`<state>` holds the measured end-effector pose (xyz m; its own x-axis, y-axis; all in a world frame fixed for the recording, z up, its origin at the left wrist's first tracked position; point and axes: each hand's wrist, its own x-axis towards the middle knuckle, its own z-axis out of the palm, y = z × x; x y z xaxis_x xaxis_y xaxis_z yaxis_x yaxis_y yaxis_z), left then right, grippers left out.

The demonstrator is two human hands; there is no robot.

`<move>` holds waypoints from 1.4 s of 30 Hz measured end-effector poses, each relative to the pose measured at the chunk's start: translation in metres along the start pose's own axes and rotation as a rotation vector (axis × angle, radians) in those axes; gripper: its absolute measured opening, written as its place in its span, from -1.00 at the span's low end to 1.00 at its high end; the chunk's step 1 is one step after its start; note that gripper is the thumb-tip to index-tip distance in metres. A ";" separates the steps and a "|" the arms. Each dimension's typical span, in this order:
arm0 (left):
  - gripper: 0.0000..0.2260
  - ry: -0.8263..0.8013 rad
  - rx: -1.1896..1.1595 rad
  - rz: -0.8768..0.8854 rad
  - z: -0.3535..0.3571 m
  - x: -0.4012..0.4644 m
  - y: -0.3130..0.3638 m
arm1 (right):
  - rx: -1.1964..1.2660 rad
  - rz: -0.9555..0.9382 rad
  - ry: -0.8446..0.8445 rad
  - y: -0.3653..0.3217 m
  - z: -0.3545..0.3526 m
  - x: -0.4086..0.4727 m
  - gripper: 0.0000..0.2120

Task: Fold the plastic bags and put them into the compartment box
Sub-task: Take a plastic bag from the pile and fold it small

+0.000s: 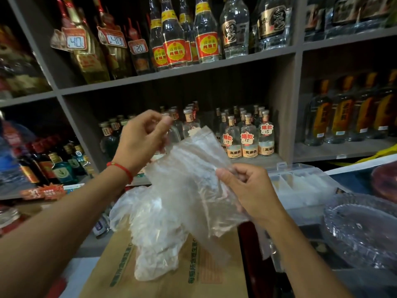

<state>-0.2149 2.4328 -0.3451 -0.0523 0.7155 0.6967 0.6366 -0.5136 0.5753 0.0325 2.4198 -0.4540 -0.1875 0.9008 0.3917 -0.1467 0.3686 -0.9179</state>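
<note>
A clear plastic bag (193, 175) is held up in the air between both hands. My left hand (141, 140) pinches its upper left corner; a red string sits on that wrist. My right hand (247, 188) pinches the bag's right edge lower down. Beneath them a crumpled heap of more clear plastic bags (150, 229) lies on a brown cardboard box (193, 274). The translucent compartment box (300, 186) stands open to the right, just behind my right hand, with folded clear plastic in its sections.
Grey shelves (176, 76) packed with liquor bottles and price tags fill the background. Small labelled bottles (247, 136) stand right behind the bag. A glass dish (363, 229) sits at the right, a red object (384, 181) behind it.
</note>
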 end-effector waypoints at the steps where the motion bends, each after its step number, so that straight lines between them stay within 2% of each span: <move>1: -0.66 0.063 -0.128 -0.126 0.001 -0.007 -0.006 | 0.019 0.014 0.053 0.002 -0.004 0.000 -0.70; 2: -0.53 0.084 -0.246 -0.247 0.005 -0.017 -0.011 | 0.032 0.021 0.112 0.003 -0.008 0.001 -0.63; 4: -0.38 -0.058 -0.404 -0.423 0.022 -0.045 -0.022 | 0.047 0.020 0.225 0.003 -0.014 0.002 -0.59; 6: -0.46 -0.306 -0.568 -0.515 0.047 -0.075 -0.025 | 0.057 0.041 0.311 0.005 -0.019 0.004 -0.65; 8: -0.53 -0.436 -0.731 -0.587 0.067 -0.095 -0.021 | 0.049 0.079 0.365 0.011 -0.023 0.006 -0.73; 12: -0.66 -0.382 -0.681 -0.575 0.083 -0.108 -0.019 | -0.028 0.131 0.449 0.023 -0.038 0.006 -0.76; 16: -0.63 -0.300 -0.598 -0.507 0.079 -0.104 -0.021 | -0.129 0.142 0.471 0.022 -0.056 0.001 -0.74; 21: -0.55 -0.277 -0.602 -0.498 0.075 -0.098 -0.029 | -0.149 0.300 0.122 0.021 -0.068 -0.007 -0.61; 23: -0.53 -0.275 -0.601 -0.486 0.073 -0.097 -0.034 | -0.148 0.241 0.105 0.024 -0.067 -0.011 -0.56; 25: -0.52 -0.262 -0.555 -0.464 0.069 -0.098 -0.041 | -0.137 0.146 0.176 0.023 -0.066 -0.012 -0.52; 28: -0.53 -0.246 -0.466 -0.409 0.063 -0.101 -0.047 | -0.161 0.059 0.228 0.019 -0.064 -0.010 -0.56; 30: -0.57 -0.208 -0.460 -0.386 0.060 -0.103 -0.048 | -0.146 0.075 0.176 0.016 -0.062 -0.011 -0.61; 34: -0.65 -0.132 -0.468 -0.380 0.053 -0.105 -0.049 | -0.119 0.159 0.019 0.011 -0.058 -0.015 -0.61; 39: -0.81 -0.119 -0.479 -0.398 0.044 -0.106 -0.044 | -0.218 0.085 0.084 0.008 -0.055 -0.017 -0.75; 42: -0.70 -0.162 -0.471 -0.417 0.036 -0.107 -0.042 | -0.266 0.054 0.079 0.006 -0.055 -0.018 -0.75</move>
<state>-0.2084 2.3945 -0.4591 -0.0817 0.9434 0.3215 0.1800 -0.3033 0.9357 0.0889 2.4182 -0.4698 -0.1103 0.9322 0.3448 0.1231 0.3570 -0.9259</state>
